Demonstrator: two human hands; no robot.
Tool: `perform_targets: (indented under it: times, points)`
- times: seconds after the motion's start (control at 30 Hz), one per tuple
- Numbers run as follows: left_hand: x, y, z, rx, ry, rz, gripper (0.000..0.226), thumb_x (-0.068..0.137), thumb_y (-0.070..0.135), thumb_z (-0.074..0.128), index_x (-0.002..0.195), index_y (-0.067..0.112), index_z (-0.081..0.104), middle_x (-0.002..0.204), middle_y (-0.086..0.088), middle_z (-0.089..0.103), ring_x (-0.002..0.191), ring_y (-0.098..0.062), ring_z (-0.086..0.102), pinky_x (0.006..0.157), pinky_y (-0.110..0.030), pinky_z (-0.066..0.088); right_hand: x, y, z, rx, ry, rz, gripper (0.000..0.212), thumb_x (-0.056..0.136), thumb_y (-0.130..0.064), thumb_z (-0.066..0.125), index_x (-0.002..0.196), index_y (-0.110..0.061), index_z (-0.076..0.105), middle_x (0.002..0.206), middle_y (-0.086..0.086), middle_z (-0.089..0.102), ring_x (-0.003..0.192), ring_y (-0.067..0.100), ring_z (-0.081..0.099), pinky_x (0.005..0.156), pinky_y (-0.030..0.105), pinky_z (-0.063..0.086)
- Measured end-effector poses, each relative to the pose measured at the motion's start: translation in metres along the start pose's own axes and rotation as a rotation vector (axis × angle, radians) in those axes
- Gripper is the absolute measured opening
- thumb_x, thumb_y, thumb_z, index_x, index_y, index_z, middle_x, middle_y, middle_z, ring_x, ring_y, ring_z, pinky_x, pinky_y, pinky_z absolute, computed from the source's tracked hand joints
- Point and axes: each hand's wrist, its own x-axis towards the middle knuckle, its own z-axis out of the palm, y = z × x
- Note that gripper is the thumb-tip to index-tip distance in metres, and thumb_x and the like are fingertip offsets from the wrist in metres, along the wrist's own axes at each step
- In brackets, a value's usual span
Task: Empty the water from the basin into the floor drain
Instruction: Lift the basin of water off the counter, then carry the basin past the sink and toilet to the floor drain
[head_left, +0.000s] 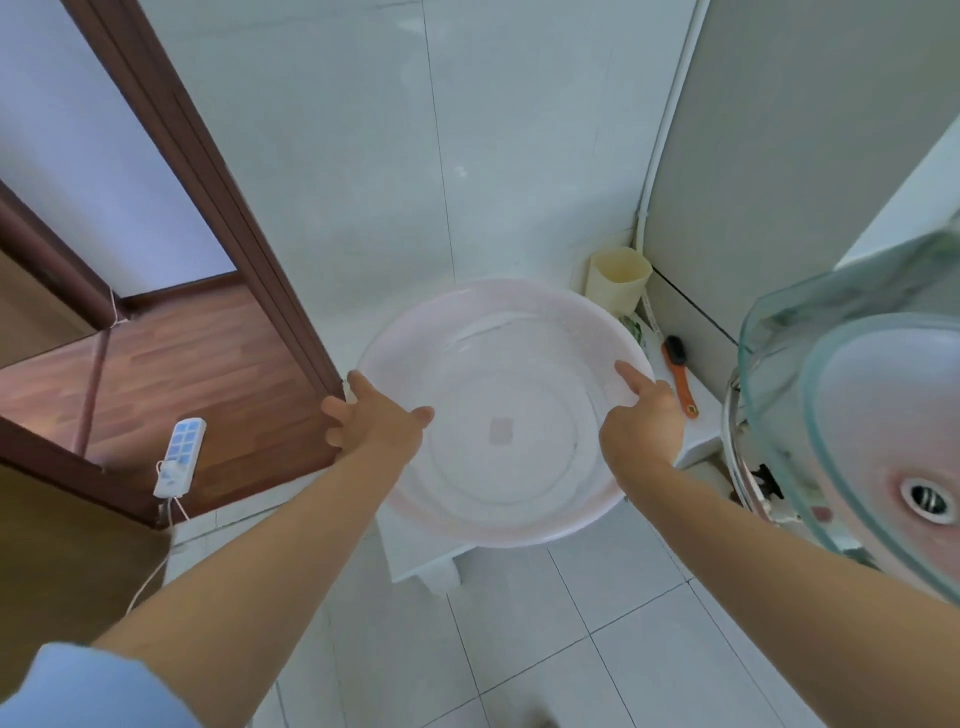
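I hold the pale pink basin (506, 410) with both hands, one on each side of its rim. My left hand (379, 423) is closed over the left edge, thumb lying inside the bowl and fingers wrapped round the outside. My right hand (647, 415) grips the right edge, with the forefinger stretched straight along the inner wall and the other fingers curled under the rim, out of sight. A shallow layer of clear water lies in the basin, its edge showing as a bright line on the far side. The basin sits between my hands over a low white stand (426, 553) on the tiled floor (519, 649). Just beyond my right hand lie an orange-handled brush (680, 376) and a cream cup (618, 280). Further to the right of that hand is a glass sink (852, 415). To the left of my left hand stands a brown door frame (218, 171), and a white power strip (179, 457) lies near it.
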Motion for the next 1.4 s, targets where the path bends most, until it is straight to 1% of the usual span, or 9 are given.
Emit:
perform_targets:
  times: [0.13,0.3,0.43,0.57,0.73,0.83,1.07,1.3,1.4]
  points:
    - [-0.022,0.007,-0.021,0.033,-0.031,0.074,0.090,0.076,0.040,0.070,0.143,0.019,0.014,0.142,-0.018,0.018,0.123,-0.043,0.035,0.094,-0.047,0.041,-0.026,-0.006,-0.028,0.042,0.068,0.030,0.075,0.073,0.016,0.034,0.128,-0.031,0.056,0.135,0.005,0.051,0.105,0.037,0.058,0.081,0.049,0.055]
    - [-0.048,0.020,-0.040,0.030,-0.075,0.167,0.086,0.076,0.042,0.069,0.140,0.018,0.017,0.139,-0.018,0.020,0.121,-0.042,0.037,0.091,-0.047,0.043,-0.053,-0.013,-0.064,0.128,0.146,0.080,0.073,0.075,0.014,0.033,0.127,-0.030,0.057,0.140,0.004,0.049,0.118,0.034,0.054,0.085,0.047,0.056]
    - [-0.073,0.030,-0.050,0.010,-0.095,0.244,0.084,0.076,0.040,0.070,0.139,0.017,0.019,0.139,-0.018,0.020,0.120,-0.041,0.037,0.086,-0.045,0.043,-0.074,-0.017,-0.094,0.121,0.221,0.094,0.074,0.074,0.013,0.031,0.128,-0.033,0.055,0.135,0.006,0.053,0.111,0.038,0.058,0.078,0.046,0.058]
    - [-0.103,0.040,-0.055,-0.013,-0.119,0.300,0.085,0.076,0.039,0.070,0.139,0.018,0.019,0.137,-0.017,0.022,0.119,-0.041,0.036,0.085,-0.046,0.043,-0.092,-0.012,-0.126,0.156,0.307,0.110,0.073,0.076,0.012,0.031,0.127,-0.033,0.056,0.135,0.005,0.054,0.111,0.036,0.057,0.082,0.046,0.057]
    - [-0.143,0.050,-0.052,-0.030,-0.174,0.386,0.085,0.075,0.041,0.070,0.139,0.020,0.019,0.137,-0.015,0.022,0.119,-0.039,0.036,0.079,-0.043,0.040,-0.117,0.003,-0.168,0.198,0.408,0.133,0.072,0.076,0.011,0.031,0.128,-0.033,0.055,0.131,0.006,0.055,0.111,0.036,0.056,0.087,0.048,0.054]
    - [-0.171,0.054,-0.044,-0.035,-0.211,0.438,0.084,0.076,0.039,0.071,0.140,0.021,0.019,0.137,-0.015,0.021,0.120,-0.039,0.036,0.080,-0.044,0.040,-0.135,0.016,-0.197,0.226,0.477,0.165,0.072,0.077,0.012,0.032,0.128,-0.033,0.055,0.135,0.005,0.050,0.115,0.032,0.054,0.088,0.046,0.054]
    - [-0.253,0.055,-0.016,-0.018,-0.323,0.572,0.086,0.077,0.038,0.070,0.143,0.022,0.015,0.141,-0.015,0.019,0.122,-0.039,0.036,0.077,-0.041,0.035,-0.186,0.061,-0.268,0.252,0.657,0.232,0.070,0.079,0.012,0.032,0.130,-0.031,0.054,0.136,0.000,0.051,0.121,0.029,0.050,0.094,0.043,0.050]
    - [-0.349,0.048,0.010,0.029,-0.415,0.714,0.092,0.075,0.038,0.071,0.144,0.023,0.012,0.151,-0.015,0.009,0.129,-0.040,0.030,0.089,-0.040,0.039,-0.246,0.116,-0.340,0.303,0.805,0.297,0.071,0.078,0.011,0.031,0.129,-0.032,0.054,0.136,0.000,0.052,0.119,0.028,0.053,0.092,0.045,0.052]
    - [-0.395,0.039,0.023,0.061,-0.444,0.763,0.096,0.073,0.042,0.072,0.145,0.025,0.010,0.152,-0.015,0.006,0.131,-0.040,0.030,0.101,-0.047,0.041,-0.277,0.143,-0.374,0.324,0.841,0.341,0.071,0.079,0.012,0.031,0.130,-0.033,0.053,0.136,-0.001,0.050,0.121,0.028,0.050,0.093,0.045,0.052]
